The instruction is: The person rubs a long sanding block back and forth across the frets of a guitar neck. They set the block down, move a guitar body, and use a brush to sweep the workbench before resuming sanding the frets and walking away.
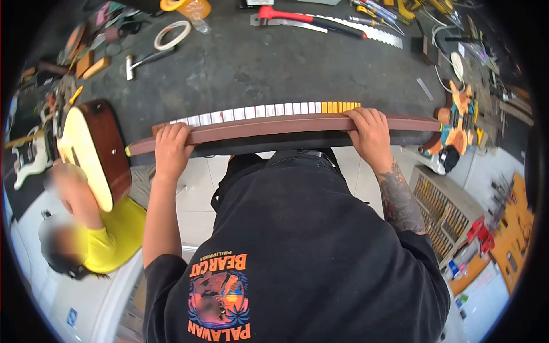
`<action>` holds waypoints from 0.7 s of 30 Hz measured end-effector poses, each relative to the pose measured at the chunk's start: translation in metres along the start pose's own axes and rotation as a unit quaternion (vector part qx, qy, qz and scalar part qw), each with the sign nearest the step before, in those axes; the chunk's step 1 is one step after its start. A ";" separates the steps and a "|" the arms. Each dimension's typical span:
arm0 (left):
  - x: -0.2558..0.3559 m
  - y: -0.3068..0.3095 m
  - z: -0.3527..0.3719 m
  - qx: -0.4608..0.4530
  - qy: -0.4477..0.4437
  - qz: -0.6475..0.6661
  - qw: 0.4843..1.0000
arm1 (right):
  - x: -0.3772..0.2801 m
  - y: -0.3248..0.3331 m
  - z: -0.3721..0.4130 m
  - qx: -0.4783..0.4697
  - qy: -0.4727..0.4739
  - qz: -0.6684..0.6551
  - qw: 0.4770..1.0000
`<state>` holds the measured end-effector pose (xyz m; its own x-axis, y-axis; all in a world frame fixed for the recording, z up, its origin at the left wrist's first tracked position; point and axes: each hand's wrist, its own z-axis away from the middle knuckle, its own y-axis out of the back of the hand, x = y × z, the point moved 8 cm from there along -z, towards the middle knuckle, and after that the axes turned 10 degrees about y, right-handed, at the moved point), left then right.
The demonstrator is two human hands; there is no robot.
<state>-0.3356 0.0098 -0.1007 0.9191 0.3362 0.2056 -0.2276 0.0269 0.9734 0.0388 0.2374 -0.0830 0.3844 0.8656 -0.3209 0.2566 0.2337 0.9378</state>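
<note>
A long, slim reddish-brown bar (269,128) with yellow-green ends lies crosswise along the near edge of the dark bench. My left hand (172,150) is closed over its left part, fingers on top. Towards its right end, my right hand (370,134) grips it the same way. Just behind the bar runs a strip divided into white and yellow segments (251,113), like a fretboard taped between its frets. The bar overlaps the strip's lower side in this view.
A person in a yellow shirt (123,237) sits at left beside an acoustic guitar (86,148). On the bench (246,68) lie a small hammer (130,67), a tape roll (172,35) and a red-and-black mallet (311,20). A wooden guitar body (457,117) is at right.
</note>
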 end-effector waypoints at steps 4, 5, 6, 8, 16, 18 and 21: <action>0.003 0.005 -0.012 0.009 -0.010 0.017 1.000 | -0.003 0.002 -0.002 -0.013 -0.036 0.004 0.999; 0.003 0.006 -0.014 0.008 -0.009 0.018 1.000 | -0.003 0.002 -0.002 -0.020 -0.044 0.002 0.999; 0.002 0.007 -0.013 0.005 -0.008 0.016 1.000 | -0.004 0.000 -0.001 -0.026 -0.051 -0.004 0.998; 0.002 0.006 -0.013 0.007 -0.004 0.007 1.000 | -0.005 -0.002 -0.004 -0.030 -0.053 0.004 0.998; 0.002 0.001 -0.012 0.025 0.019 -0.007 0.999 | -0.001 -0.007 -0.002 -0.034 -0.043 0.012 0.998; 0.003 0.001 -0.012 0.028 0.017 -0.009 0.999 | -0.002 -0.005 -0.003 -0.024 -0.039 0.023 0.999; 0.004 0.001 -0.012 0.030 0.012 -0.017 0.999 | -0.003 -0.004 -0.004 -0.022 -0.042 0.016 0.999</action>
<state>-0.3362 0.0229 -0.1001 0.9175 0.3595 0.1701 -0.1756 -0.0177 0.9843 0.0332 0.2359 -0.0852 0.4644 0.8335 -0.2995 0.2046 0.2281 0.9519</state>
